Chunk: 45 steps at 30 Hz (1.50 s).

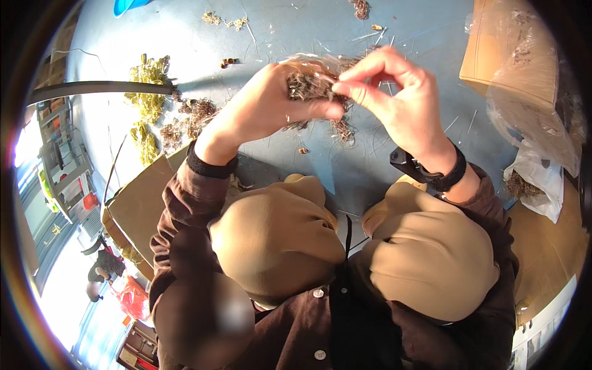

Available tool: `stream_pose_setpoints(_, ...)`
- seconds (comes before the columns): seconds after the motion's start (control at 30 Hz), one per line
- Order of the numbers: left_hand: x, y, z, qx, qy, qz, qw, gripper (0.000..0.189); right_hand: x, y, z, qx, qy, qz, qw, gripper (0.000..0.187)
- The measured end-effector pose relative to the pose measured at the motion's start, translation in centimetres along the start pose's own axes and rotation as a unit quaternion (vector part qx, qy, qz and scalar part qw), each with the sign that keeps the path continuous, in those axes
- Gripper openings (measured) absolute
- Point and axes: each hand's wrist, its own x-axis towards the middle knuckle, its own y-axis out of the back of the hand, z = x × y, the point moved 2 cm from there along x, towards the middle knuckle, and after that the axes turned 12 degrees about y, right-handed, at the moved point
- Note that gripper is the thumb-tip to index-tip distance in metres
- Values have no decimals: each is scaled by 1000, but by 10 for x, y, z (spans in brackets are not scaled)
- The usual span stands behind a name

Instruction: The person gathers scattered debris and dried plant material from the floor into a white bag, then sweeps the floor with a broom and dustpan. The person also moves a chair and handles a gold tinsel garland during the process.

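My left hand (263,104) is closed around a tangled bundle of thin dark brown strands (307,87), held above a blue-grey surface. At the bundle's right edge, the thumb and index finger of my right hand (409,99) pinch some of the strands. The bundle is blurred, and its material cannot be told for certain. Below the hands lies a loose brown tangle (342,129), with a small brown piece (303,151) nearer my knees. Some of the bundle is hidden by the fingers of my left hand.
Brown clumps (196,113) and yellow-green strips (150,83) lie at left, near a dark strap (101,88). A cardboard box (138,208) stands by my left arm. At right are a plastic-covered carton (481,51) and a white bag (545,180). A person (104,266) is far left.
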Motion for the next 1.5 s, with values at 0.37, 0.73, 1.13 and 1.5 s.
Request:
stream_pose_setpoints(0.37, -50, 100, 46, -333, -213, 188, 899, 49, -9, -8, 25, 384, -188, -204, 880, 36)
stream_pose_setpoints(0.73, 27, -41, -40, -38, -96, -73, 992, 77, -17, 4, -1, 5, -7, -154, 988, 19)
stream_pose_setpoints(1.13, -76, 60, -321, -351, 273, 455, 771, 50, -79, 46, 57, 49, -253, 11, 966, 14)
stream_pose_setpoints(1.5, -46, 74, -378, -77, 90, 624, 772, 37, -108, 30, 68, 7, -308, -67, 949, 13)
